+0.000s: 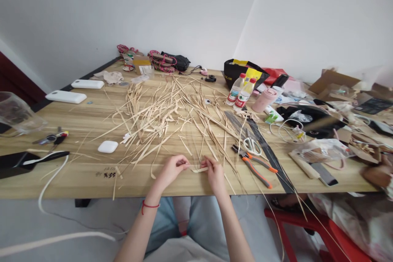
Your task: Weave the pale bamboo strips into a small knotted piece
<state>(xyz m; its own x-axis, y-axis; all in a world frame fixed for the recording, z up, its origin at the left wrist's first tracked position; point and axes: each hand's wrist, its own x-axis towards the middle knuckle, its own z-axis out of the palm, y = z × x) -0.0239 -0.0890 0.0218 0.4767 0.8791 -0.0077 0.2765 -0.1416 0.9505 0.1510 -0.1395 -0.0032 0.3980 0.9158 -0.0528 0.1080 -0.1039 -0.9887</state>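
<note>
Indoors, both hands' grip pinches a pale strip (199, 169) over the strip-littered wooden table (80, 123) beside white walls.

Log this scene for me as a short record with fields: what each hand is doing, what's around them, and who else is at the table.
left hand: pinches one end of a short pale strip
right hand: pinches the strip's other end
surface: wooden table, hands near its front edge
behind hands: loose pile of pale strips
right of hands: orange-handled pliers, white scissors
left of hands: white earbud case
far side: two bottles
other person: a hand at the right edge
</note>
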